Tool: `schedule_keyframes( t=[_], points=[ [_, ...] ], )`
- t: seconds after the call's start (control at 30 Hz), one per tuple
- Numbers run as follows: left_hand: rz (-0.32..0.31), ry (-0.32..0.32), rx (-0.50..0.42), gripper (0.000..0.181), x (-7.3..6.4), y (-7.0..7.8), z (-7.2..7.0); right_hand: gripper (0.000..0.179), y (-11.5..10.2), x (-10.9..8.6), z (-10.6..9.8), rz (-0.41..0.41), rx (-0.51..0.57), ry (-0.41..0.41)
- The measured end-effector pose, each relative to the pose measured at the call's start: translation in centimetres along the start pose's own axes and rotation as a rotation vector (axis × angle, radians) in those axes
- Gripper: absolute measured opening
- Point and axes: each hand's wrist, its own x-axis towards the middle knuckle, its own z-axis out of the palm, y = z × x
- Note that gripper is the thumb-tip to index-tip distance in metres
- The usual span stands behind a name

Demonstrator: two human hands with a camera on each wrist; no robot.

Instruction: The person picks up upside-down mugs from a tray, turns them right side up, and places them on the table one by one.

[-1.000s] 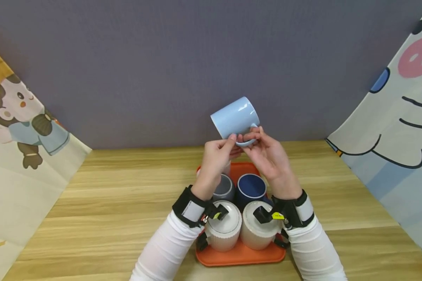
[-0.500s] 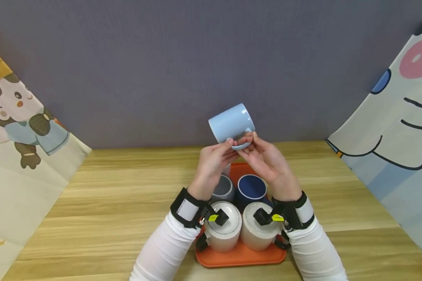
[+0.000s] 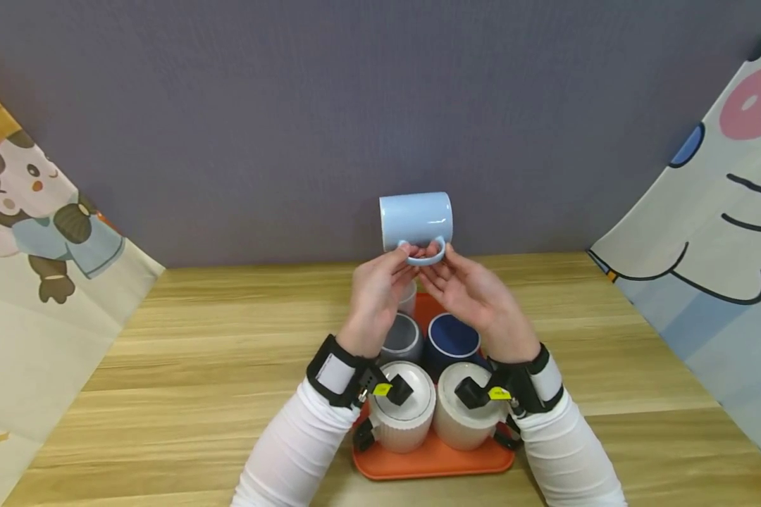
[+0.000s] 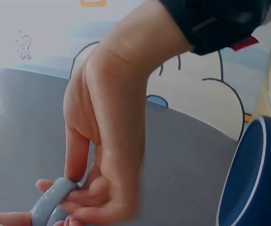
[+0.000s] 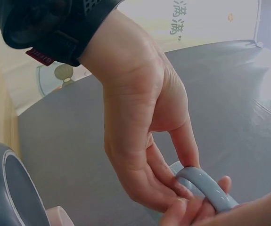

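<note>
A light blue mug (image 3: 416,217) is held up above the tray, turned on its side with its handle (image 3: 426,261) facing me. My left hand (image 3: 374,299) pinches the left end of the handle between thumb and fingers. At the handle's right end, my right hand (image 3: 478,296) grips it with its fingertips. The left wrist view shows the right hand (image 4: 109,117) from the side, with thumb and fingers meeting at the curved handle (image 4: 50,200). In the right wrist view the left hand (image 5: 142,103) pinches the same handle (image 5: 203,183); the mug body is mostly hidden there.
Below the hands, an orange tray (image 3: 434,461) carries a grey mug (image 3: 402,334), a dark blue mug (image 3: 453,336) and two lidded white mugs with dark handles, left (image 3: 402,415) and right (image 3: 466,415). A pale cup (image 3: 408,299) stands behind. A grey wall (image 3: 260,141) backs the wooden table (image 3: 215,366).
The light blue mug has turned from a slant to nearly level and sunk slightly. Both hands have moved a little left with it, keeping their hold on the handle.
</note>
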Motion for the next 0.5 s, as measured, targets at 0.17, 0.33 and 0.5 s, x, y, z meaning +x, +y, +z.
schedule_keyframes(
  t=[0.17,0.33,0.5],
  points=[
    [0.017,0.019,-0.056,0.013,-0.09,-0.15,0.01,0.03,0.13,0.16,-0.05,0.051,-0.085,0.042],
    [0.036,0.054,-0.118,0.013,-0.13,-0.41,0.14,0.025,0.07,0.38,-0.29,0.102,0.021,-0.007],
    [0.054,0.079,-0.151,0.011,-0.13,-0.37,0.31,0.022,0.16,0.71,-0.22,0.125,0.142,0.003]
  ],
)
